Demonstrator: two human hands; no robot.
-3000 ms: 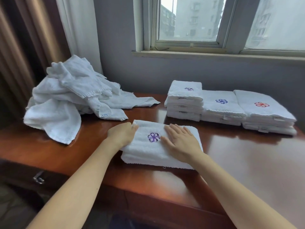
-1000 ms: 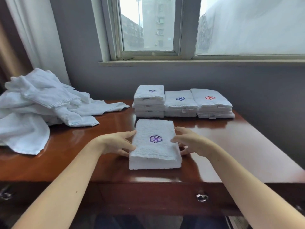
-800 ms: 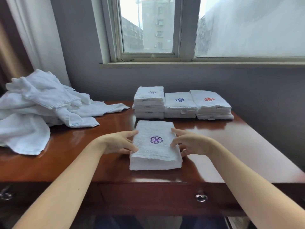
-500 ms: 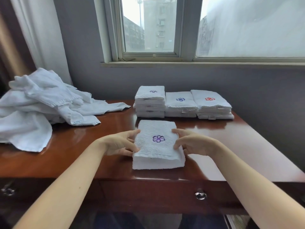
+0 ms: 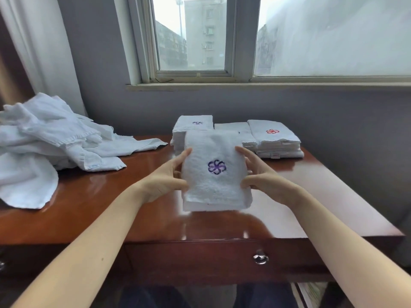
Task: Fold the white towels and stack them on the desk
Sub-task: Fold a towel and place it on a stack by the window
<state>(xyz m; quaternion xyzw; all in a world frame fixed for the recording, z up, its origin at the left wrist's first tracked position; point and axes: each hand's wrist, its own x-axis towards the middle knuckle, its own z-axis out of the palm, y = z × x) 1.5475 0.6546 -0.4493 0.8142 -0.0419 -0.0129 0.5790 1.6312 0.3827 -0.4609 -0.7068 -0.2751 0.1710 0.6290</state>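
Towel in the air now: the folded towel (image 5: pixel 216 174), purple flower facing up, sits between my left hand (image 5: pixel 164 181) and right hand (image 5: pixel 262 181). It looks clear of the bench (image 5: pixel 111 207), out over the middle and in front of the three finished stacks. Fingers (image 5: pixel 181 158) on both sides are curled round the long edges, pinching the layers from left and right. I read that as a way to carry it without the fold springing open, emblem up so it matches the others.

Back by the wall, the purple stack (image 5: pixel 195 124) stands tallest on the left. The middle stack (image 5: pixel 233 127) is half hidden behind the towel I'm holding, and the red stack (image 5: pixel 275 138) is on the right, all set close side by side. My guess is this one goes on the purple stack, colour to colour. Off to the left, the heap of unfolded towels (image 5: pixel 44 138) sprawls across that end of the bench, so plenty of the job remains.

Bench is glossy reddish-brown wood, throwing back the window light, with a drawer and a metal knob (image 5: pixel 260 258) in the front. Grey wall behind, a window (image 5: pixel 193 34) above the sill showing pale buildings, and a curtain (image 5: pixel 40 52) hanging at far left.
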